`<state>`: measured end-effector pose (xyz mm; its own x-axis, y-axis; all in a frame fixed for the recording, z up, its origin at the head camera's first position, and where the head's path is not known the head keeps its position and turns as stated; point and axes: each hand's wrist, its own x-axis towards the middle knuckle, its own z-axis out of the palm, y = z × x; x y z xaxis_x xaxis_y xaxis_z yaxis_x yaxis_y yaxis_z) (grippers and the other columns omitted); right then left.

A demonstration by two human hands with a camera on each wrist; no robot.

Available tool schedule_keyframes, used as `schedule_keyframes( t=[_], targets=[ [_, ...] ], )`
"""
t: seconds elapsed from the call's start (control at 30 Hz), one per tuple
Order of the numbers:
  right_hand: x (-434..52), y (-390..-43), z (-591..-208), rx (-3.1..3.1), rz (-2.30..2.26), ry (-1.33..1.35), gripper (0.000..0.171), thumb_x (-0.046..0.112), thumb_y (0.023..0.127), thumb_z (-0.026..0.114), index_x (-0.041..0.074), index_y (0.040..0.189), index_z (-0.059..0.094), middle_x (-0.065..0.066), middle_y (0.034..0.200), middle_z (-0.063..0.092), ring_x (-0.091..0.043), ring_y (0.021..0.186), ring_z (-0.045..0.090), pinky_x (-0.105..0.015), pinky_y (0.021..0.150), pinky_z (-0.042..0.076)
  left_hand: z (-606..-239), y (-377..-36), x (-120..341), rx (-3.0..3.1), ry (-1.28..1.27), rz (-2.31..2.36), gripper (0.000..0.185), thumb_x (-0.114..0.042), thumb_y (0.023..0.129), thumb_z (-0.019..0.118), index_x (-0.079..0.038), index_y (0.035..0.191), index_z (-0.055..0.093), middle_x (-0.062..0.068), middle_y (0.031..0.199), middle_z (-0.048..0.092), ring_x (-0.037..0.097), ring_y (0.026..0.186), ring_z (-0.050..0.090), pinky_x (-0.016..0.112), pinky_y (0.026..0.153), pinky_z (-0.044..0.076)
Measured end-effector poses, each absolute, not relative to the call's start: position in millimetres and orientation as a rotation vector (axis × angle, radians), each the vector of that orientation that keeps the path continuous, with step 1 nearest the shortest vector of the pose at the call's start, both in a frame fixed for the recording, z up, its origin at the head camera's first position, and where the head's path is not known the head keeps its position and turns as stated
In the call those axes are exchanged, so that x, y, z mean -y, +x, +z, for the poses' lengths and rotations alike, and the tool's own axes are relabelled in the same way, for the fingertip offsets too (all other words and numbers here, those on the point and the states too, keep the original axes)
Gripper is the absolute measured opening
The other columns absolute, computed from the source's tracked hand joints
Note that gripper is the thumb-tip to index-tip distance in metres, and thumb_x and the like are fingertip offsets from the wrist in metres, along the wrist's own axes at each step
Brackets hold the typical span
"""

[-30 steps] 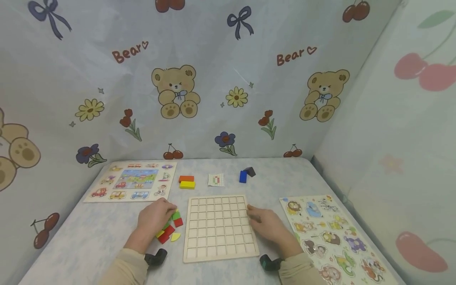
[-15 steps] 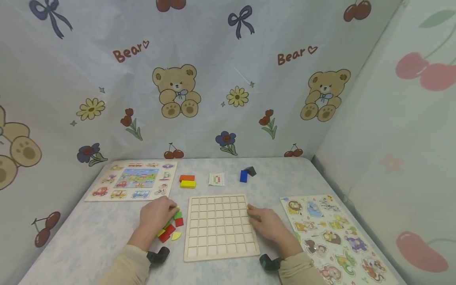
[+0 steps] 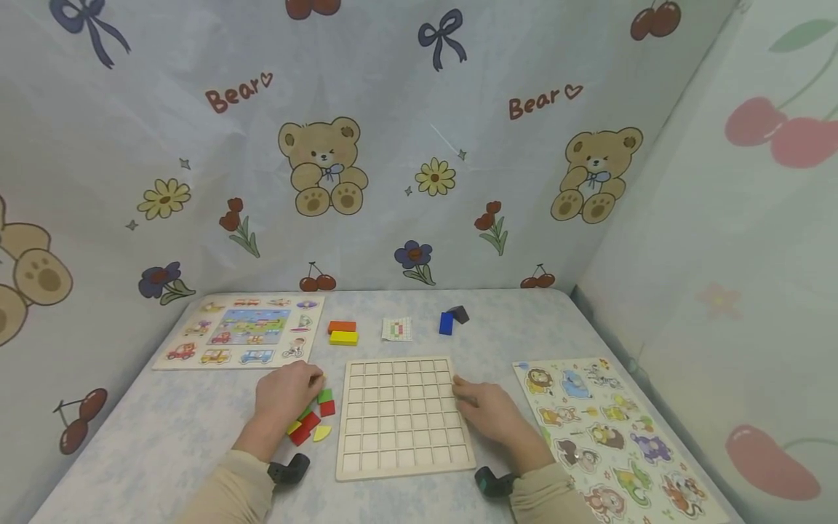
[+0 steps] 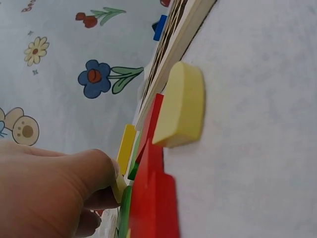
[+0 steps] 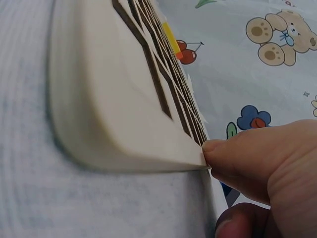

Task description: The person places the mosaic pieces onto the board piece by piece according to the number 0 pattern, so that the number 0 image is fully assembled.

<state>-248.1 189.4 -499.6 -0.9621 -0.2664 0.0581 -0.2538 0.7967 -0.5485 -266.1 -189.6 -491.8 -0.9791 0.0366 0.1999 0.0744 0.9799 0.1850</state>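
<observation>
A pale wooden grid board (image 3: 402, 415) lies flat in front of me. My left hand (image 3: 288, 397) rests on a small pile of coloured pieces (image 3: 314, 421) just left of the board. In the left wrist view its fingertips (image 4: 106, 168) pinch a small yellow piece (image 4: 119, 187). A yellow half-round piece (image 4: 181, 106) and red pieces (image 4: 151, 198) lie beside them. My right hand (image 3: 487, 411) lies at the board's right edge. In the right wrist view one fingertip (image 5: 218, 148) touches that edge of the board (image 5: 109, 99).
A vehicle puzzle board (image 3: 245, 331) lies at the back left and an animal puzzle board (image 3: 609, 429) at the right. An orange block (image 3: 342, 327), a yellow block (image 3: 343, 338), a pattern card (image 3: 397, 329) and blue (image 3: 447, 323) and dark (image 3: 460, 314) blocks sit behind the grid board. Printed curtains close the back and right.
</observation>
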Motion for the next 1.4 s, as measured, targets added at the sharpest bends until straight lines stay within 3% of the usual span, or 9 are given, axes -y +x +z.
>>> schedule_keyframes(
  t=[0.4,0.8,1.1,1.4],
  targets=[
    [-190.8,-249.2,-497.9,-2.951,-0.903,-0.436,0.037,0.021,0.1,0.066,0.01,0.135,0.068,-0.001,0.151,0.056,-0.033,0.14,0.052,-0.053,0.113,0.041,-492.2,-268.4,185.3,2.873,-0.014,-0.476,0.03,-0.029,0.091,0.075,-0.018,0.118,0.077,0.001,0.104,0.077,0.013,0.071,0.056,0.027,0.059,0.044],
    [-189.8,-249.3,-496.1,-2.932,-0.921,-0.421,0.037,0.02,0.101,0.065,0.01,0.137,0.067,-0.001,0.152,0.055,-0.032,0.142,0.05,-0.052,0.114,0.04,-472.8,-276.9,169.3,2.886,-0.106,-0.797,0.019,-0.026,0.092,0.075,-0.024,0.11,0.078,-0.006,0.097,0.076,0.011,0.069,0.057,0.029,0.055,0.043],
    [-191.5,-249.4,-495.0,-2.941,-0.904,-0.411,0.037,0.02,0.101,0.065,0.01,0.136,0.067,0.0,0.152,0.055,-0.031,0.141,0.051,-0.052,0.114,0.041,-466.1,-290.2,132.6,2.985,-0.195,-0.891,0.014,-0.026,0.092,0.077,-0.028,0.105,0.079,-0.011,0.095,0.073,0.011,0.085,0.063,0.032,0.073,0.051],
    [-190.3,-247.4,-496.8,-2.92,-0.912,-0.45,0.037,0.019,0.101,0.064,0.008,0.137,0.066,-0.004,0.153,0.054,-0.034,0.141,0.051,-0.053,0.114,0.04,-473.7,-291.6,107.4,3.009,-0.271,-0.955,0.009,-0.026,0.093,0.075,-0.027,0.102,0.077,-0.009,0.096,0.071,0.011,0.087,0.063,0.037,0.076,0.051]
  ],
)
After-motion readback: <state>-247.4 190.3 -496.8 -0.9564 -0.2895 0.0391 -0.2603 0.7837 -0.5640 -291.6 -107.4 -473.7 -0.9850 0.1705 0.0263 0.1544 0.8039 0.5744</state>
